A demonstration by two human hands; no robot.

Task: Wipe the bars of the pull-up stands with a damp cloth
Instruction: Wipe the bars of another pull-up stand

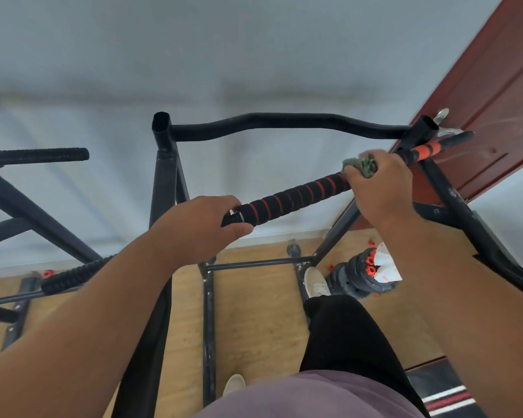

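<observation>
While the left hand (200,227) clasps the red-striped black bar (293,199), the right hand (381,188) squeezes a crumpled grey-green cloth (363,165).

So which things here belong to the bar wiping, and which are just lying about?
In use:
- cloth, gripped by right hand
- striped foam bar, its end held by left hand
- wavy top bar

Lying about:
- weight plates on the floor
- red door
</observation>
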